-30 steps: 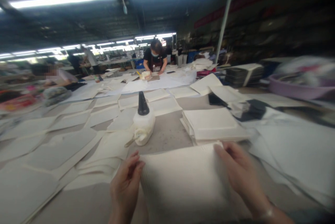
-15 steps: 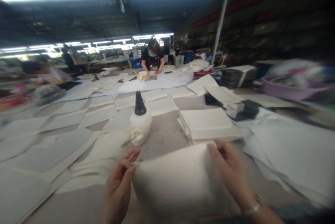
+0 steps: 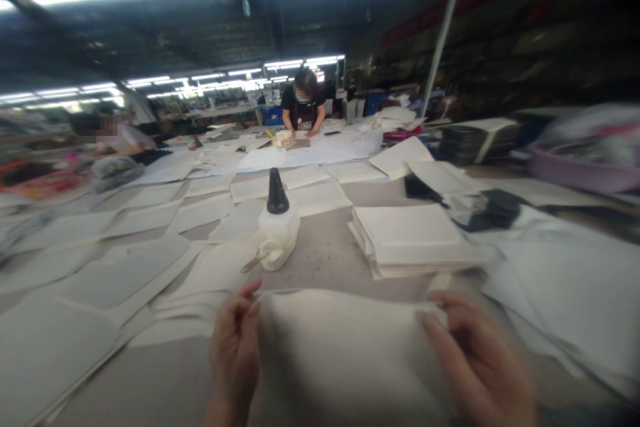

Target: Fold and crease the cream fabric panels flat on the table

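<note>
I hold a thick stack of white sheets [image 3: 345,354] at the near edge of the grey table [image 3: 325,254]. My left hand [image 3: 234,347] is pinched on the stack's left edge, thumb and fingers closed on it. My right hand [image 3: 475,360] grips the stack's right side and is smeared by motion. Just beyond the stack stands a white glue bottle with a black cone cap [image 3: 277,224]. A second pile of white sheets [image 3: 410,240] lies behind my right hand.
Many single white sheets [image 3: 135,260] lie spread over the left of the table. Black pieces [image 3: 493,207] and a purple basin [image 3: 580,170] sit at the right. A person in a dark shirt [image 3: 303,104] works at the far end; another person [image 3: 117,137] sits at left.
The stack has dropped lower and tipped flatter. My right hand moved down and right along its edge and is now blurred. My left hand stays pinched on the left edge.
</note>
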Demonstrator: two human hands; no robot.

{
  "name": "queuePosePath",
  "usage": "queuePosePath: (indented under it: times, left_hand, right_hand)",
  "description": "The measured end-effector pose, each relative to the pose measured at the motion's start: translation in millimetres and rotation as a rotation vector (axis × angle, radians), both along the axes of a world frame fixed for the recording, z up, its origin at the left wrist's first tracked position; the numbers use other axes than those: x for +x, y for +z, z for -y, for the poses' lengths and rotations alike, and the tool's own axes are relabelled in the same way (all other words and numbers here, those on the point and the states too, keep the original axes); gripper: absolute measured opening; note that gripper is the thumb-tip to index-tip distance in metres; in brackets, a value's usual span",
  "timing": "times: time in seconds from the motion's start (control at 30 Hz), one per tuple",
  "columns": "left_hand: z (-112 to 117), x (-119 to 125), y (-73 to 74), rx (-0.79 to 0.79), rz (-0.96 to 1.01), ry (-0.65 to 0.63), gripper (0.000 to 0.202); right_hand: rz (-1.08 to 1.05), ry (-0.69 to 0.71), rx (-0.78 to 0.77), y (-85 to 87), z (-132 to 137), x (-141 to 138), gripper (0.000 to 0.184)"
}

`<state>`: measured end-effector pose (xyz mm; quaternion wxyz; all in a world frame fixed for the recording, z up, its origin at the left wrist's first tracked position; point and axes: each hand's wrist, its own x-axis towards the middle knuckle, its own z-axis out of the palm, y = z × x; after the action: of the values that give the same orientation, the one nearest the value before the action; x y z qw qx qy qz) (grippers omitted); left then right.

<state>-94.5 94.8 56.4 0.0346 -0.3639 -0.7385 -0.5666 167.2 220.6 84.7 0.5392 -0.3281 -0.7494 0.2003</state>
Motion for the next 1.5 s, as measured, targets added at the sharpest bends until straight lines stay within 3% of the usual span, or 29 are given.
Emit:
queuePosePath:
  times: [0.17, 0.27, 0.4, 0.53, 0.7, 0.83, 1.0, 1.1, 1.2, 1.37, 1.5]
  left_hand:
    - [-1, 10, 6.6, 0.108, 0.179, -0.253, 0.024]
    - [-3, 14, 8.5, 0.149, 0.251, -0.308, 0.025]
    - [-8, 16, 3.0, 0.207, 0.360, -0.223, 0.020]
    - [-15, 10, -12.8, 0.233, 0.590, -0.176, 0.026]
    - [-17, 3, -26.8, 0.120, 0.547, -0.128, 0.028]
    - [-15, 9, -23.5, 0.055, 0.565, -0.154, 0.030]
    - [-13, 20, -13.9, 0.046, 0.553, -0.375, 0.026]
    - [-12, 18, -12.2, 0.087, 0.694, -0.328, 0.028]
    - [-11, 12, -11.9, 0.117, 0.874, -0.264, 0.044]
    - [-9, 6, -12.6, 0.132, 0.898, -0.127, 0.045]
    - [-8, 5, -15.4, 0.168, 0.897, -0.150, 0.042]
  right_hand:
    - [0.006, -0.084, -0.050, -3.1, -13, -8, 0.019]
    - [0.012, -0.074, -0.028, -5.4, -15, -9, 0.018]
    - [0.011, -0.066, -0.042, -6.6, -16, -7, 0.020]
    - [-0.016, -0.061, -0.078, -7.8, -17, -8, 0.019]
    - [-0.019, -0.066, -0.105, -11.0, -21, -8, 0.020]
    - [-0.003, -0.073, -0.106, -14.2, -22, -8, 0.023]
    - [0.013, -0.062, -0.109, -17.3, -20, -11, 0.025]
    - [-0.007, -0.039, -0.142, -15.9, -21, -11, 0.026]
    - [-0.030, -0.044, -0.188, -14.7, -23, -9, 0.026]
    - [-0.058, -0.050, -0.251, -16.5, -27, -9, 0.028]
    - [-0.077, -0.051, -0.301, -19.0, -30, -12, 0.030]
